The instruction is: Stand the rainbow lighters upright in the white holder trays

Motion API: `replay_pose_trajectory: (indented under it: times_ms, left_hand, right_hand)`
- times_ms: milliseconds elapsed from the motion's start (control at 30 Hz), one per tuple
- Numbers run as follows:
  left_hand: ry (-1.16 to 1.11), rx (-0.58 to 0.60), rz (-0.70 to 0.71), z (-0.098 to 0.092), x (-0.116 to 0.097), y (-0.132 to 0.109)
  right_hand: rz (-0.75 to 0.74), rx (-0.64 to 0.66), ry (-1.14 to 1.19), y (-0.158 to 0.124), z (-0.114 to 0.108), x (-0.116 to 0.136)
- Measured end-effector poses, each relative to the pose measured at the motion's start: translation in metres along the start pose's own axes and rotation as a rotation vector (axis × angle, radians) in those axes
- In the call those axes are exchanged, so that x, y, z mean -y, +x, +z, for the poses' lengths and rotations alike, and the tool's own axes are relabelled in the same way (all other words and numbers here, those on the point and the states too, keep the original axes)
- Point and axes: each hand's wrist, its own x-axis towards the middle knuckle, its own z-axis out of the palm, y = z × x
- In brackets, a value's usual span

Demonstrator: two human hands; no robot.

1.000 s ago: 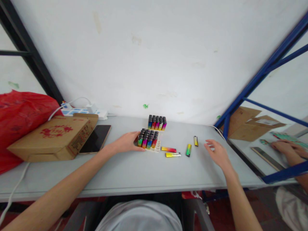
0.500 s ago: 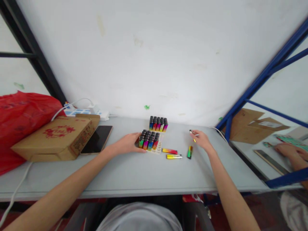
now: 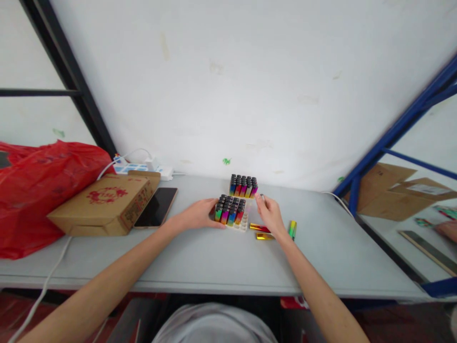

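Observation:
My left hand (image 3: pixel 204 213) grips the left side of a white tray (image 3: pixel 235 227), thumb at the front and fingers behind. Rows of lighters (image 3: pixel 230 209) with black tops and shiny coloured bodies stand upright in it; the holes along its right side hold none. My right hand (image 3: pixel 270 213) is closed in a pinch on a lighter (image 3: pixel 262 196), mostly hidden by the fingers, just right of the tray. Close by lie a red lighter (image 3: pixel 259 227), a yellow lighter (image 3: pixel 264 236) partly under the right wrist, and a green-yellow lighter (image 3: pixel 292 229).
Behind the tray stands another block of upright lighters (image 3: pixel 243 185). To the left are a phone (image 3: pixel 157 207), a cardboard box (image 3: pixel 103 205), a red plastic bag (image 3: pixel 53 195) and a power strip (image 3: pixel 164 172). A blue metal frame (image 3: pixel 378 152) borders the right side.
My right hand has moved left with the lighter, from the right part of the table to beside the tray. My left hand stays on the tray. The view has shifted slightly.

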Motion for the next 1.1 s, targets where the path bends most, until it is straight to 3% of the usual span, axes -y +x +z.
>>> replay_pose_trajectory:
  times_ms: [100, 433, 633, 833, 1000, 1100]
  left_hand:
    - [-0.013, -0.002, 0.012, 0.0, 0.001, 0.0]
    - [0.001, -0.012, -0.014, 0.0, 0.0, 0.0]
    - [0.01, 0.002, -0.018, 0.001, 0.002, 0.0]
    - [0.018, 0.002, 0.006, 0.001, 0.003, 0.001]
    - [0.008, -0.001, -0.005, 0.0, 0.001, 0.0]
    - [0.024, -0.002, -0.006, 0.0, 0.001, 0.0]
  right_hand:
    - [-0.001, -0.078, -0.02, -0.01, 0.005, -0.003]
    - [-0.024, -0.082, -0.025, -0.014, 0.015, -0.004]
    - [-0.066, 0.08, -0.029, -0.015, 0.003, 0.006]
    - [-0.341, 0.138, -0.288, -0.014, -0.015, 0.016]
    - [-0.294, 0.238, -0.322, -0.016, -0.015, 0.015]
    - [-0.257, 0.229, -0.257, -0.018, -0.013, 0.016]
